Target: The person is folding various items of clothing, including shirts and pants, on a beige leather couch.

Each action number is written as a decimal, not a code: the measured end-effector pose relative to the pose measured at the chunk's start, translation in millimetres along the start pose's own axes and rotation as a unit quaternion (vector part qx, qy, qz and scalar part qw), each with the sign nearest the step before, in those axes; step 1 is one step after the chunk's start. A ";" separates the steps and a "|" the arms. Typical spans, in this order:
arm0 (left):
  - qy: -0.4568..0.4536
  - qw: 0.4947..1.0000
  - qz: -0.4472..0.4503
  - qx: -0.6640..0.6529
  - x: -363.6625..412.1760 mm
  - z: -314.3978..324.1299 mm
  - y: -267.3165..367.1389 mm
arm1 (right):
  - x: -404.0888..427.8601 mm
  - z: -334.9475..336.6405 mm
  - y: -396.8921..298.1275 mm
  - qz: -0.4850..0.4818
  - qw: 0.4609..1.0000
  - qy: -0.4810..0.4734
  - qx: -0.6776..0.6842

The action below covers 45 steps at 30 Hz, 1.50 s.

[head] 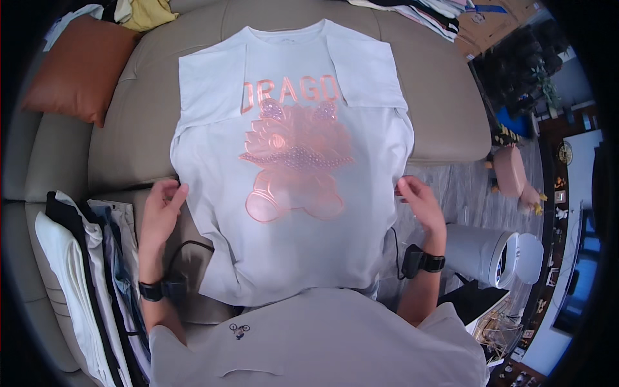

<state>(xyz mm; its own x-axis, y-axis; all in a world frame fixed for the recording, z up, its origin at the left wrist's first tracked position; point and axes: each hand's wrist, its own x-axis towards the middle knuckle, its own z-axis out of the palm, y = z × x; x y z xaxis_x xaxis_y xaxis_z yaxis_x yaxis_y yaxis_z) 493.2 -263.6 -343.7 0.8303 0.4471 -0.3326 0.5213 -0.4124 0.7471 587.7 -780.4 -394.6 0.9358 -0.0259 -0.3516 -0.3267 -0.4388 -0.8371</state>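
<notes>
A white T-shirt (208, 159) lies front up before me, spread over the sofa's seat, its collar away from me. Both sleeves are folded inward across the chest and cover part of the pink lettering. Below that is a pink cartoon animal figure (295, 159) with beaded trim. My left hand (164, 208) is beside the shirt's left edge, thumb and fingers apart, with no cloth seen between them. At the opposite edge, my right hand (423, 205) has its fingers bent close to the fabric; whether it pinches the cloth is not clear. The lower shirt is rumpled near my body.
Folded clothes (92, 271) stand in a row on the sofa at left. A brown cushion (82, 67) leans at the far left. More clothes (420, 14) lie at the far right. A white bin (474, 254) and a pink stool (509, 171) stand on the grey floor.
</notes>
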 end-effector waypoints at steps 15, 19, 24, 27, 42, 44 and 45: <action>0.026 0.953 -0.014 -0.302 -2.4 35.4 -29.9 | -26.8 4.6 54.7 0.004 0.906 -0.013 0.423; 0.050 0.995 0.030 -0.083 -12.7 42.2 -8.6 | -38.8 -8.3 113.3 -0.020 0.939 -0.218 0.264; 0.104 0.979 0.137 -0.111 -10.2 31.5 -10.8 | -53.9 2.6 118.4 -0.019 0.897 -0.032 0.440; 0.130 0.962 0.097 -0.218 -24.9 21.8 -6.9 | -67.0 5.8 107.3 0.006 0.887 -0.038 0.460; -0.069 0.916 -0.018 -0.394 -94.8 -17.6 -16.5 | -125.5 -52.5 179.3 -0.070 0.918 -0.027 0.388; -0.141 0.948 -0.030 -0.283 -101.4 -29.5 -38.9 | -127.0 -63.8 165.7 -0.093 0.918 -0.052 0.381; -0.202 0.964 -0.042 -0.165 -107.9 -32.6 -46.2 | -127.9 -67.4 152.4 -0.083 0.940 -0.094 0.318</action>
<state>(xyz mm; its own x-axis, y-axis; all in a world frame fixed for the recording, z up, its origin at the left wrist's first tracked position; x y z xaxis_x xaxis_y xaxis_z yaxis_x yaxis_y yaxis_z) 373.1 -266.9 -323.6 0.8311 0.0941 -0.5481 0.5552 -0.0827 0.8276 427.2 -904.5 -448.9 0.9603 0.1815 -0.2118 -0.2477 0.2054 -0.9468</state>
